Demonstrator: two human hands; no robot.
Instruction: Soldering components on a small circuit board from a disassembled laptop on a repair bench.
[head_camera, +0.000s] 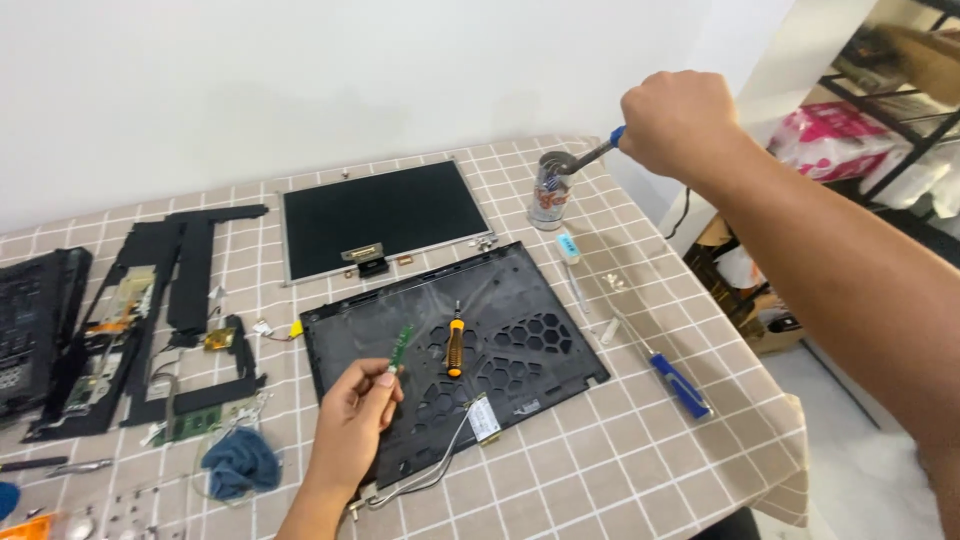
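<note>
On checkered surface (620, 450): black laptop shell (520, 300), orange screwdriver (455, 345) lying on it. Right hand (680, 120), grip clamped on blue-handled tool (598, 150) dipping into metal can (552, 190). Left hand (355, 420) pinches small green circuit strip (402, 345) above shell.

Beneath the left hand (352, 415), matt black plastic laptop shell (500, 300); beside it, checked cloth tabletop (620, 450). Near the right hand (678, 118), a shiny, probably metal can (550, 190).
</note>
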